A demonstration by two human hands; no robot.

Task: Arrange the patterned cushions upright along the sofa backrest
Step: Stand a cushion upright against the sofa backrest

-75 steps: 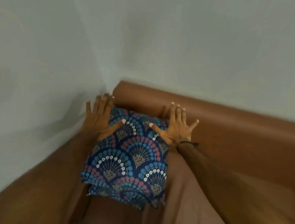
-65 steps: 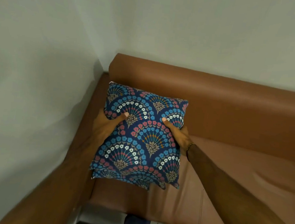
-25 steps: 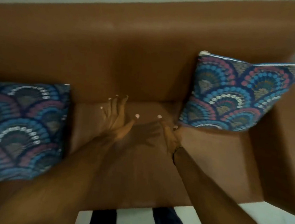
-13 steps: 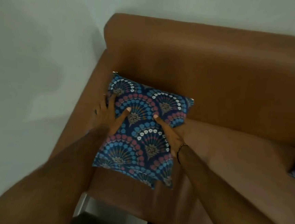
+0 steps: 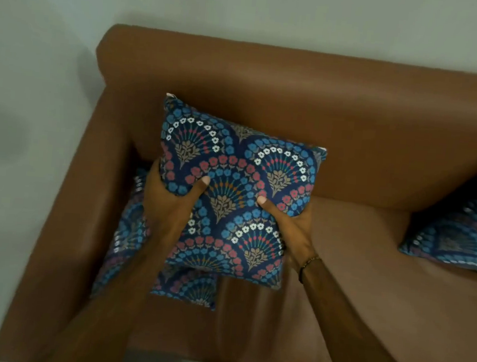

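Lifting top cushion (image 5: 230,197) clear of seat; half a second ago it lay pressed down on left end of sofa (image 5: 352,118). My left hand (image 5: 169,200) clamped on its left edge, thumb on face. Second cushion (image 5: 129,229) now exposed beneath, lying flat by armrest, so stack is splitting and each can stand alone. My right hand (image 5: 291,223) clamped on right edge. Third cushion (image 5: 458,229) far right, leaning on backrest. No labels or writing readable.
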